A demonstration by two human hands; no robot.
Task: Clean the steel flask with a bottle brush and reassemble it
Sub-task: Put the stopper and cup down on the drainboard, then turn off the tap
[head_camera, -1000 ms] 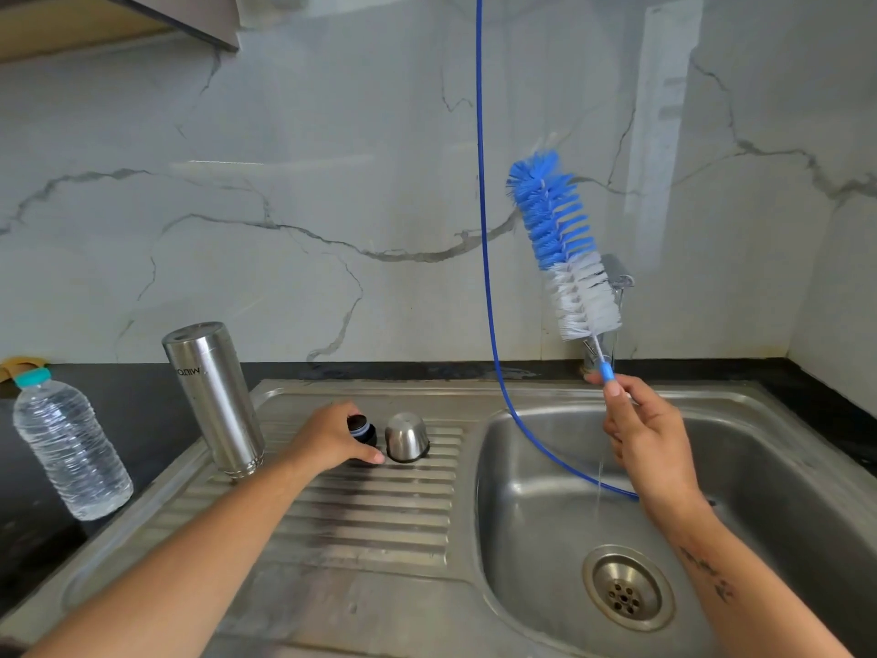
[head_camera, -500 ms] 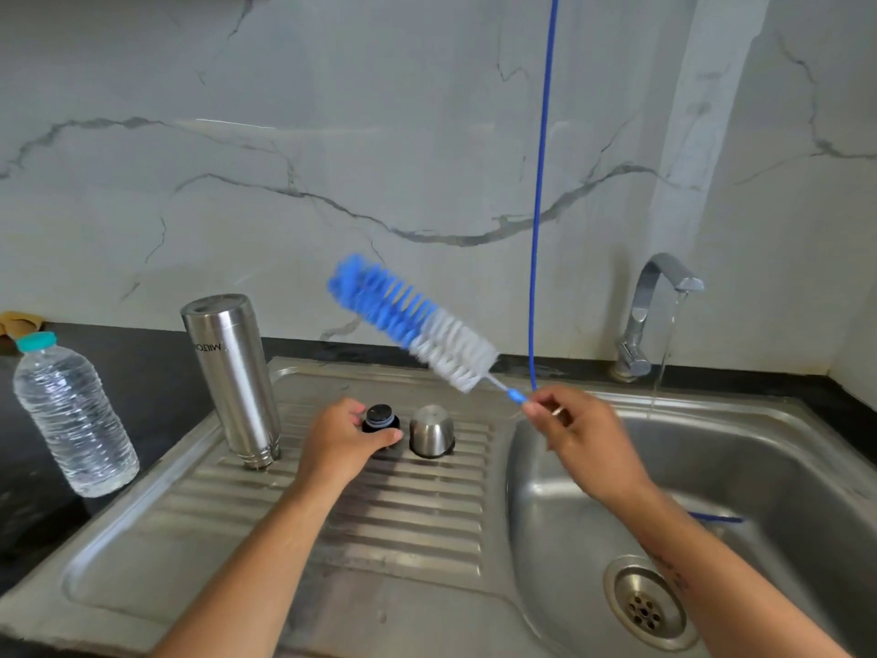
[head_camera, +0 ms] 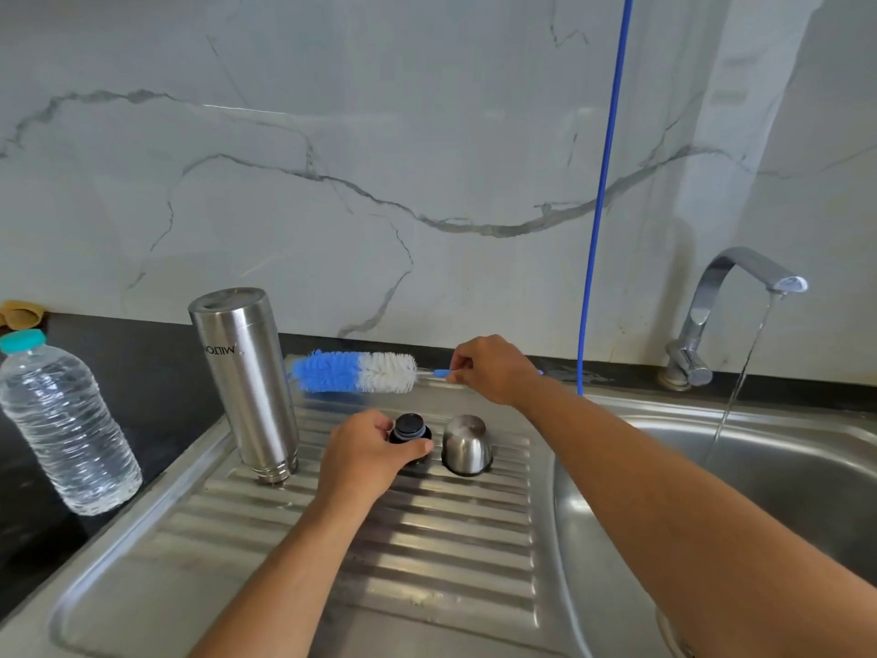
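The steel flask (head_camera: 249, 382) stands upside down on the ribbed drainboard (head_camera: 427, 539), left of centre. Beside it my left hand (head_camera: 368, 455) grips the black stopper (head_camera: 409, 432), which sits on the drainboard. The steel cup lid (head_camera: 466, 444) stands mouth down just right of the stopper. My right hand (head_camera: 491, 370) pinches the thin handle of the blue-and-white bottle brush (head_camera: 356, 371), which lies flat along the back edge of the drainboard, bristles pointing at the flask.
A plastic water bottle (head_camera: 61, 425) with a teal cap stands on the black counter at left. The tap (head_camera: 726, 315) at the right runs water into the sink basin (head_camera: 783, 491). A blue hose (head_camera: 602, 197) hangs down the marble wall.
My right hand has swung the brush from upright over the basin down and left, until it lies flat behind the stopper and cup. My left hand has stayed on the stopper.
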